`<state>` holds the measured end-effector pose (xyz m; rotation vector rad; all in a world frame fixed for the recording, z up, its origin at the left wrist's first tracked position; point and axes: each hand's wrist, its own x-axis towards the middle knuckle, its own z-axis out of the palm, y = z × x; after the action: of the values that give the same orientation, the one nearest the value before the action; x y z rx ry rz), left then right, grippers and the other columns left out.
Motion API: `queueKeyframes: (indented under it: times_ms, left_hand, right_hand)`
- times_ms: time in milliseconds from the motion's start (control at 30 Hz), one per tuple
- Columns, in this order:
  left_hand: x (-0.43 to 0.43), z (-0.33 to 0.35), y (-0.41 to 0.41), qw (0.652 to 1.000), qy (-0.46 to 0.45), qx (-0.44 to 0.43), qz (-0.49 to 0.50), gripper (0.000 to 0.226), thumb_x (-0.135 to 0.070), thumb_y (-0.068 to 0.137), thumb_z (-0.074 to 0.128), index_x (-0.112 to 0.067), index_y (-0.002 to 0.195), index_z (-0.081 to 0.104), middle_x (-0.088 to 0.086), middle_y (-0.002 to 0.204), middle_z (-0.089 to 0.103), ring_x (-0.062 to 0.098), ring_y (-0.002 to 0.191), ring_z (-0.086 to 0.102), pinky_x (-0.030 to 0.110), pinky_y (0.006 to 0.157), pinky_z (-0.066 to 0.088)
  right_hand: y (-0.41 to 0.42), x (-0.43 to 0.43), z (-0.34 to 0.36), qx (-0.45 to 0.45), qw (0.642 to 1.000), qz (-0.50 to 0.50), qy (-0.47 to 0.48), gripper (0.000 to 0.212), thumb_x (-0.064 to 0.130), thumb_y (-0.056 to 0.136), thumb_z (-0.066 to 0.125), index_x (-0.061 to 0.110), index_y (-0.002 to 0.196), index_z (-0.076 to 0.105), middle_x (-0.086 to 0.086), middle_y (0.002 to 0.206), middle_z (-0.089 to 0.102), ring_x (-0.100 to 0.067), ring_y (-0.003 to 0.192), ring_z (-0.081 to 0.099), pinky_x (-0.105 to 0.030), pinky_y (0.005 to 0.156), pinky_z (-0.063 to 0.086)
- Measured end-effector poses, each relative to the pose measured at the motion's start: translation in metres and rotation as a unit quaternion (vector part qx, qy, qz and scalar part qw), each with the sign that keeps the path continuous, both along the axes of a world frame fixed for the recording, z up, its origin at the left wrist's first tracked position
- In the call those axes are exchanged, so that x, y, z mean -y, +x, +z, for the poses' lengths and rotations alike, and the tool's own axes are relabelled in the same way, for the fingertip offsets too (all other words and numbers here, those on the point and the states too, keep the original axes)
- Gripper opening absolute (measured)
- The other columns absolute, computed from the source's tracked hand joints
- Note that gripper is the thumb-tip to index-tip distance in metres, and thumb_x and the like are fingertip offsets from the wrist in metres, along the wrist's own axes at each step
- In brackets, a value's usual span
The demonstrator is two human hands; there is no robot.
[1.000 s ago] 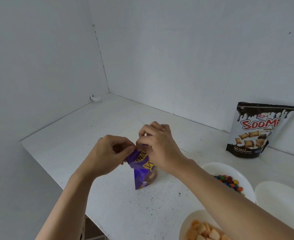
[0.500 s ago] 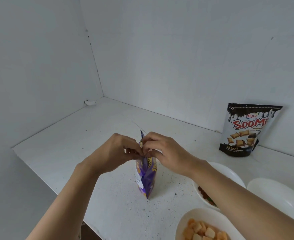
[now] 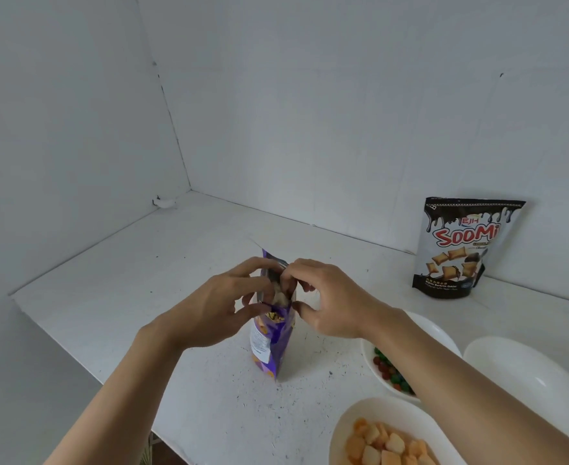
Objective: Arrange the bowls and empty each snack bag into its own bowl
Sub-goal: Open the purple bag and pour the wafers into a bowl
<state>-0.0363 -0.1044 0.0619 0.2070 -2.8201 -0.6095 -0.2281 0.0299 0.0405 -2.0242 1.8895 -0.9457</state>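
Observation:
A small purple snack bag (image 3: pixel 274 344) stands upright on the white table (image 3: pixel 115 297). My left hand (image 3: pixel 222 307) pinches the left side of its top and my right hand (image 3: pixel 330 302) pinches the right side, with the mouth pulled apart and pale snacks showing inside. To the right, a white bowl (image 3: pixel 430 330) holds coloured candies, partly hidden by my right forearm. A second white bowl (image 3: pixel 353 427) at the bottom holds orange and pale pieces. A third white bowl (image 3: pixel 524 370) at the far right looks empty.
A black Soomi snack bag (image 3: pixel 460 250) leans against the back wall at the right. White walls close in the table at the left and the back. The table's front edge runs diagonally at the lower left.
The top of the purple bag has been pulled apart between my two hands, and its contents now show. The bag stands more upright than one second ago.

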Motion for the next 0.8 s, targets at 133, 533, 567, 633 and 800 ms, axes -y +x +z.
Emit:
queueKeyframes:
  times_ms: [133,533,567,633,800]
  left_hand:
    - [0.003,0.005,-0.002,0.999,-0.017,0.036,-0.016,0.023,-0.021,0.104,0.052,-0.044,0.102,0.051,-0.034,0.102,0.055,-0.002,0.092,0.057,0.016,0.069,0.048]
    - [-0.004,0.015,-0.013,0.993,-0.043,0.081,-0.072,0.023,-0.017,0.106,0.049,-0.031,0.119,0.061,-0.022,0.117,0.063,0.001,0.1,0.061,0.014,0.08,0.051]
    - [-0.004,0.016,-0.014,0.992,-0.046,0.086,-0.083,0.024,-0.016,0.106,0.049,-0.031,0.12,0.061,-0.021,0.117,0.064,0.002,0.1,0.062,0.017,0.082,0.051]
    - [-0.004,0.02,-0.017,0.988,-0.05,0.097,-0.106,0.025,-0.018,0.106,0.048,-0.033,0.123,0.058,-0.025,0.117,0.063,-0.003,0.1,0.06,0.015,0.082,0.049]
    - [-0.012,0.03,-0.029,0.976,-0.048,0.169,-0.133,0.024,-0.029,0.109,0.04,-0.041,0.127,0.049,-0.021,0.13,0.06,0.003,0.115,0.058,0.013,0.085,0.049]
  right_hand:
    - [-0.011,-0.006,0.0,-0.067,0.997,-0.036,0.003,0.018,0.019,0.083,0.072,0.023,0.1,0.07,0.011,0.097,0.057,-0.005,0.095,0.048,-0.014,0.076,0.039]
    - [-0.009,-0.026,0.014,-0.071,0.997,-0.011,0.038,0.017,0.017,0.086,0.077,0.027,0.1,0.074,0.015,0.111,0.054,-0.006,0.108,0.046,-0.023,0.089,0.044]
    - [-0.01,-0.028,0.016,-0.059,0.996,0.0,0.061,0.021,0.012,0.087,0.076,0.027,0.101,0.075,0.016,0.111,0.053,-0.004,0.107,0.047,-0.022,0.089,0.044]
    - [-0.012,-0.031,0.018,-0.038,0.994,0.01,0.099,0.031,0.005,0.088,0.072,0.03,0.107,0.075,0.018,0.111,0.052,-0.003,0.105,0.051,-0.021,0.087,0.047]
    - [-0.013,-0.045,0.021,-0.022,0.996,-0.004,0.088,0.027,0.005,0.088,0.071,0.025,0.106,0.074,0.015,0.111,0.055,-0.007,0.103,0.056,-0.031,0.093,0.051]
